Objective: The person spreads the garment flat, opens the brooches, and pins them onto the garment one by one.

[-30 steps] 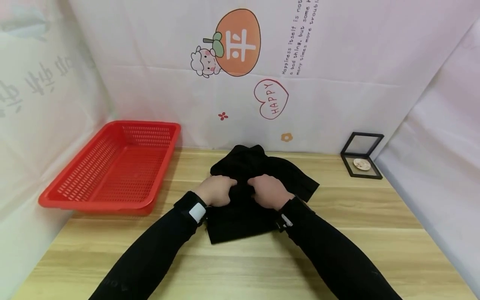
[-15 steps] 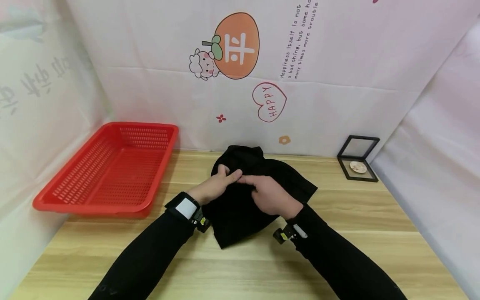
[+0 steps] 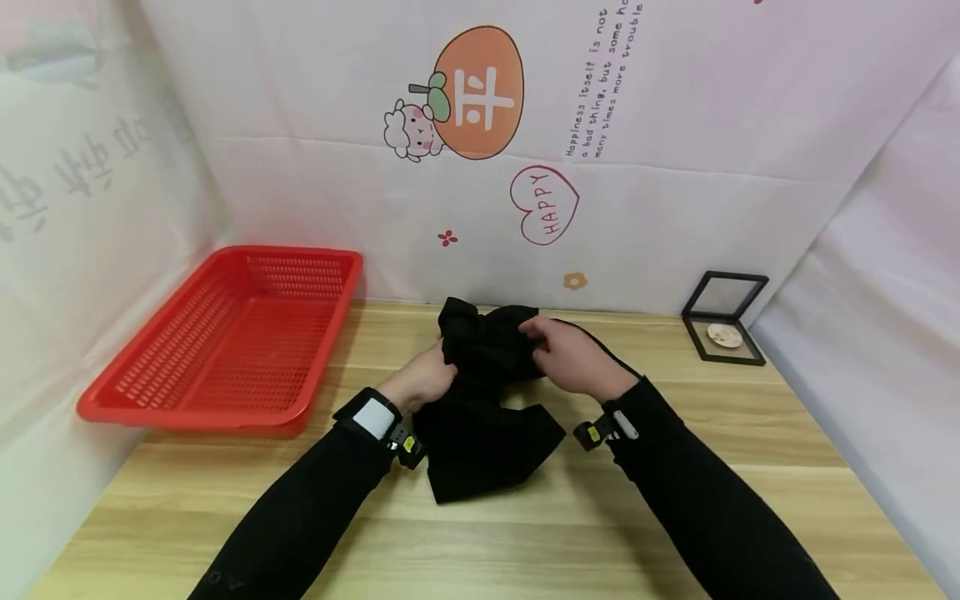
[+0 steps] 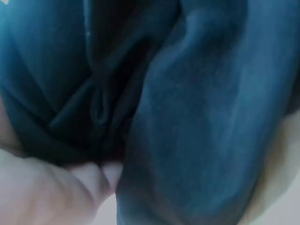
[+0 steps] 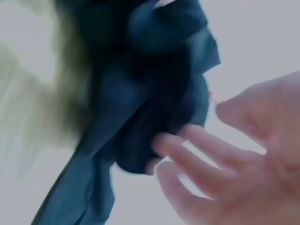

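Note:
A bunched black cloth garment (image 3: 487, 454) lies on the wooden table, its upper part gathered and raised and a flap spread toward the near side. My left hand (image 3: 422, 379) grips it from the left. In the left wrist view the thumb and a finger pinch dark folds (image 4: 187, 122), which hide the other fingers. At the upper right of the bundle is my right hand (image 3: 576, 357). Seen from the right wrist, its fingers (image 5: 201, 164) are loosely spread, with the tips right at the cloth's edge (image 5: 164, 93).
A red plastic basket (image 3: 206, 421) stands on the left of the table (image 3: 525, 554). At the back right is a small black hinged frame (image 3: 731, 360) with a round pale disc (image 3: 724, 335). White printed sheeting (image 3: 300, 192) walls the back and sides.
Both hands were close together over the middle of the cloth; the right has since moved right and away. The cloth's upper part is now gathered and lifted, and its near flap has shifted.

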